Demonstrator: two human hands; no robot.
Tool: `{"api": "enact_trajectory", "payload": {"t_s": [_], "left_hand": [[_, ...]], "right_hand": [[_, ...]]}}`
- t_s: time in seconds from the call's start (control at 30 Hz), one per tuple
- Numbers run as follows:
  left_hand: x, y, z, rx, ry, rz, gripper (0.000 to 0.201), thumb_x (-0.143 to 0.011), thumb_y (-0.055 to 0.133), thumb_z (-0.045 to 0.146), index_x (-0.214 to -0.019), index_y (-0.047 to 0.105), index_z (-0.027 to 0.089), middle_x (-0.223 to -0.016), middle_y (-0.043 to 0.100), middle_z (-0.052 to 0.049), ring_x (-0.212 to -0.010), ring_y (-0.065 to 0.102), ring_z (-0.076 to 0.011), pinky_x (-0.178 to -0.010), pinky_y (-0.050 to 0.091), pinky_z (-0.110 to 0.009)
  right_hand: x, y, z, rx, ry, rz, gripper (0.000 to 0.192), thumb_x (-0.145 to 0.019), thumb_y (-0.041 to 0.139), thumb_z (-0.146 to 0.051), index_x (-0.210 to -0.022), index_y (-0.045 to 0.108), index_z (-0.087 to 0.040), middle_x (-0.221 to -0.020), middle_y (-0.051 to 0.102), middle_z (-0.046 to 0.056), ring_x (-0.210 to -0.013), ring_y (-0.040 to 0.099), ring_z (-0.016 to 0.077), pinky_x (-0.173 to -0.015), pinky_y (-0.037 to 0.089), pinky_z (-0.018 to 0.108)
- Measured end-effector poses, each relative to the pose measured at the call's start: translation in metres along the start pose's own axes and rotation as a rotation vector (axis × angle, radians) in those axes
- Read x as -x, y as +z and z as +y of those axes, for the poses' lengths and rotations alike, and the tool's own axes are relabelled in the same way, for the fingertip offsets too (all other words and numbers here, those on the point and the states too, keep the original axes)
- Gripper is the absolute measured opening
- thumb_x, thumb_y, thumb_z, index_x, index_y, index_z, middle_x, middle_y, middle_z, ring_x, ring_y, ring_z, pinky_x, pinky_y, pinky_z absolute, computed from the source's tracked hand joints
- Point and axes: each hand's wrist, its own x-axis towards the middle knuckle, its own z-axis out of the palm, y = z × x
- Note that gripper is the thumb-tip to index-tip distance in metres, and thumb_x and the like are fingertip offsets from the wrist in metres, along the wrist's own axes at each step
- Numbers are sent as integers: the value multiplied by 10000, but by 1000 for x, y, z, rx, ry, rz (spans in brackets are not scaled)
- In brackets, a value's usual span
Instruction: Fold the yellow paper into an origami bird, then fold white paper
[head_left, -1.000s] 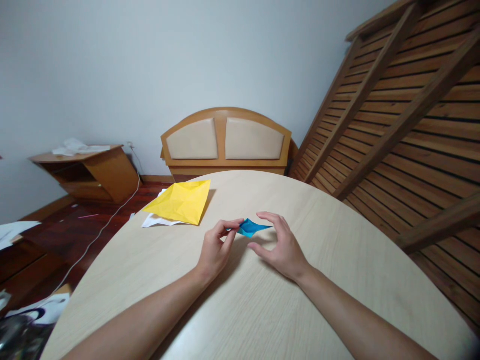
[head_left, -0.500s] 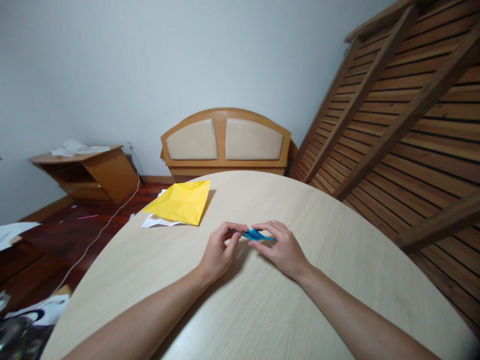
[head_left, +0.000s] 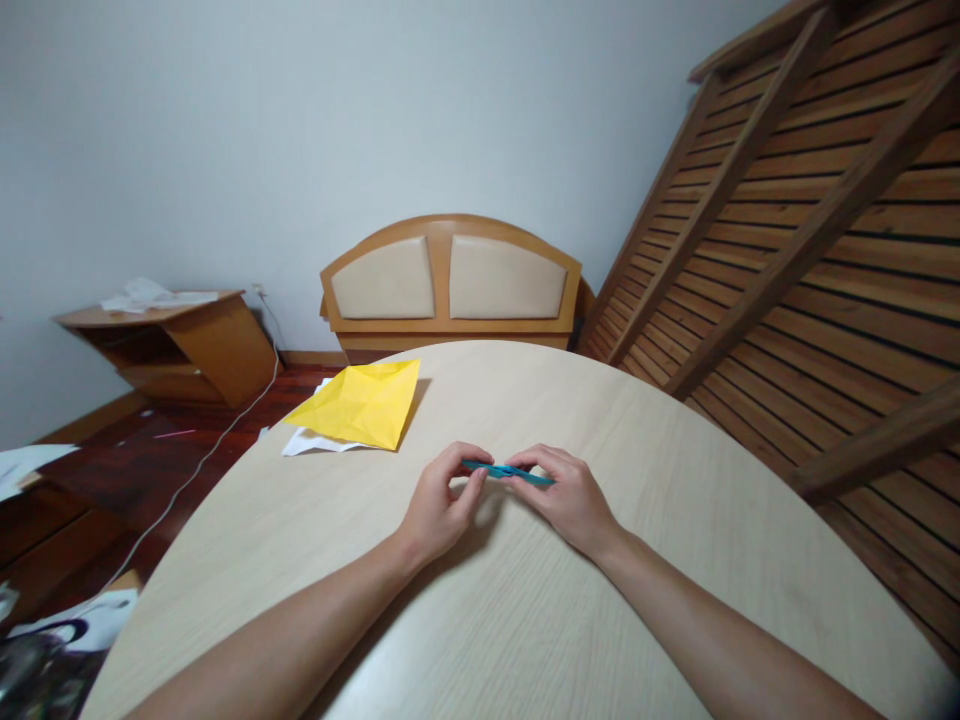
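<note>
A small blue folded paper (head_left: pixel 501 469) is held edge-on just above the round pale wooden table (head_left: pixel 525 620), near its middle. My left hand (head_left: pixel 439 505) pinches its left end between thumb and fingers. My right hand (head_left: pixel 571 495) pinches its right end, with the fingers curled over the paper. Both forearms reach in from the near edge of the table. Most of the blue paper is hidden between the fingertips.
A creased yellow sheet (head_left: pixel 361 403) lies on a white sheet (head_left: pixel 304 441) at the table's far left edge. Behind the table stand a padded wooden headboard (head_left: pixel 450 285), a slatted wooden frame (head_left: pixel 810 230) at right and a low cabinet (head_left: pixel 172 345) at left. A cable runs across the floor.
My right hand closed onto the blue paper, which was held only by my left hand a second ago. The paper turned from a tilted, spread shape to flat and edge-on.
</note>
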Motion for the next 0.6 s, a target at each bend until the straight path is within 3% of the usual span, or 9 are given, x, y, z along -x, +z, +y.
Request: {"api": "enact_trajectory", "payload": {"t_s": [0.13,0.3,0.43,0.6], "left_hand": [[0,-2,2,-95,104,-35,173,-946,547,141,-1017,696,195,-994,662,-81,-932,640,-180,-766,553,-289],[0,-4,-2,-127,108,-27,317,-928,511,80,-1108,721,235,-1022,646,-82,-921,641,-178,-676,561,-251],[1,-8,-5,-266,179,-61,391,-929,504,66,-1210,697,259,-1090,634,-94,-925,651,-181,-745,577,-303],[-1,-14,-5,-466,321,-63,392,-920,540,100,-1236,692,274,-1270,578,-126,-1076,639,-229,-843,585,-379]], "right_hand": [[0,0,-1,-27,-10,0,72,-893,711,-299,-956,709,-265,-918,749,28,-863,703,226,-788,555,373],[3,2,1,-28,21,55,203,-868,734,-327,-1061,693,-278,-980,754,37,-902,711,241,-835,573,409],[4,2,2,-42,20,66,181,-866,728,-311,-1039,695,-271,-958,755,40,-883,717,239,-825,584,405],[3,2,1,-53,5,67,147,-863,735,-308,-998,694,-266,-936,753,42,-861,717,232,-792,589,386]]}}
